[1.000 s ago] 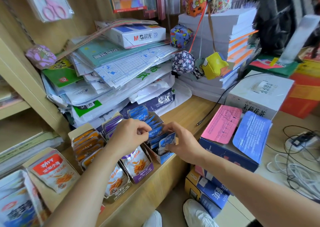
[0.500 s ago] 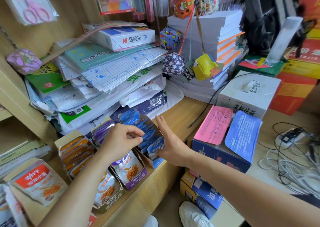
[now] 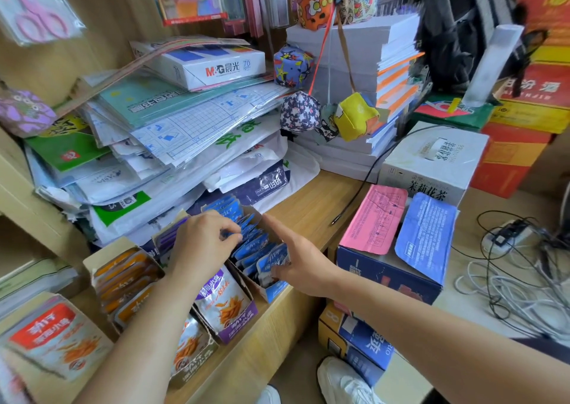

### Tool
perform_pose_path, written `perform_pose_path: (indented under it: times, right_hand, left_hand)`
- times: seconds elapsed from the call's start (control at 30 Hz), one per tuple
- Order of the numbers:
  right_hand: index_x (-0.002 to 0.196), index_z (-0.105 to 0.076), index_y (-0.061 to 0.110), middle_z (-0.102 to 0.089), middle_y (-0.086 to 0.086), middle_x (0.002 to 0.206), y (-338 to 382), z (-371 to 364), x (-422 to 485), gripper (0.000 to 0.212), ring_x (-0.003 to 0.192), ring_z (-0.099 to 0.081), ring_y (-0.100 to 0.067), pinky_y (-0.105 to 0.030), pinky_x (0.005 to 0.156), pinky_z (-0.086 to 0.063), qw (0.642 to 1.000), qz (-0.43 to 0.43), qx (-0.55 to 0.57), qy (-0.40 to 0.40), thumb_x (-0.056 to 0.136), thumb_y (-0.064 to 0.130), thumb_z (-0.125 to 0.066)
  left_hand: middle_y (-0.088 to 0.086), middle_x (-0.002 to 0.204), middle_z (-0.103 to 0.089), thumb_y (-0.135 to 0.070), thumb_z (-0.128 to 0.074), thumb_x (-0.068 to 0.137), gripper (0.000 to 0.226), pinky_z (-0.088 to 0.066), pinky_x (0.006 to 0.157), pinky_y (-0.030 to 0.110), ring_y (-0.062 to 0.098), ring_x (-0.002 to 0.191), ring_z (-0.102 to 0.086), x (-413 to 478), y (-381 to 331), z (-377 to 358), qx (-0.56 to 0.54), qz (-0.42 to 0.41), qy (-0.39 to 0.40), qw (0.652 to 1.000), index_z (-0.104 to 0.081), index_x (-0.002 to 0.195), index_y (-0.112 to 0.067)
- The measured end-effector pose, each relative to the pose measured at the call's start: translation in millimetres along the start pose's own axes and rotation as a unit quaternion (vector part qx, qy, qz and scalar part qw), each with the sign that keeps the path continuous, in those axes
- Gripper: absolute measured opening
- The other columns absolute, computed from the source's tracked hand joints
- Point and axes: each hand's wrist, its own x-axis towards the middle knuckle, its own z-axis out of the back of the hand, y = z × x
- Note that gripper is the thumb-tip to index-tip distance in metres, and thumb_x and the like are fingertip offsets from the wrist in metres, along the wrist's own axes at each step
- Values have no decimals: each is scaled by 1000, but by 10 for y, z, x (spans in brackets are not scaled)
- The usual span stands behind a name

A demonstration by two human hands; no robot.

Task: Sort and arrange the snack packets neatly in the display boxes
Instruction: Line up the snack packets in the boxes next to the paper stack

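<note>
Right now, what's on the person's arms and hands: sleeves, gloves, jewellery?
Left hand and right hand are bare: no gloves, rings or watch visible. No sleeves in view except dark cloth, perhaps a short sleeve, by the right upper arm.

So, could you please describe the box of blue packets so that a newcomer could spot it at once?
Find the paper heap on the wooden counter. At its foot, pick the rightmost open box in the row. It alone holds blue packets, while its neighbours hold purple ones or orange ones.
</note>
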Motion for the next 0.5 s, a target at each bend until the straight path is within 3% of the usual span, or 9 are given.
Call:
perform_pose_path:
  times: [0.07,0.13,0.2,0.27,0.33,0.4,0.5]
  right_hand:
    - [160,-7,24,-34,15,141,-7,-2,-4,96,115,-40,16,0,88,-41,999,-24,25,2,89,-6,-64]
    - [161,2,24,-32,8,154,-14,-16,1,100,121,-42,3,-14,96,-48,997,-54,60,1,91,-3,-64]
    - [161,0,24,-28,2,161,-26,-41,8,99,126,-47,-4,-28,104,-50,995,-65,74,6,91,-2,-65]
    - [161,-7,27,-34,1,158,-50,-49,13,96,127,-53,-9,-30,104,-51,995,-62,78,22,90,-3,-65]
    - [160,-13,30,-31,2,160,-64,-50,9,94,133,-51,-12,-29,104,-51,996,-49,70,40,90,-5,-65]
    - [159,-18,32,-13,9,166,-67,-44,12,92,143,-39,-15,-27,105,-50,997,-31,50,49,89,-4,-66]
    - [158,-23,30,-7,11,167,-83,-32,19,88,145,-34,-14,-14,98,-49,998,-19,26,47,89,-2,-68]
  left_hand:
    - [-13,83,-66,-32,-80,84,6,-53,67,29,1,68,-62,0,-31,13,-4,-1,-13,1000,-80,88,-28]
    - [-11,94,-63,-37,-82,81,23,-47,69,26,2,74,-60,1,-20,19,-2,-1,-22,1000,-77,102,-29]
    - [-9,108,-59,-35,-84,80,39,-46,80,29,13,92,-57,1,26,33,36,-3,-30,999,-72,117,-29]
    - [-6,116,-58,-31,-84,80,45,-46,87,34,20,107,-53,-5,87,49,57,-1,-34,998,-70,123,-27]
    - [-6,113,-60,-31,-84,80,39,-47,83,34,21,107,-57,-8,125,57,47,11,-28,998,-73,117,-26]
    - [-7,108,-62,-34,-84,80,30,-43,75,31,19,100,-59,8,129,48,51,28,-29,998,-76,108,-25]
    - [-7,99,-62,-34,-85,79,19,-40,70,28,16,91,-57,52,119,-2,63,39,-44,996,-79,93,-21]
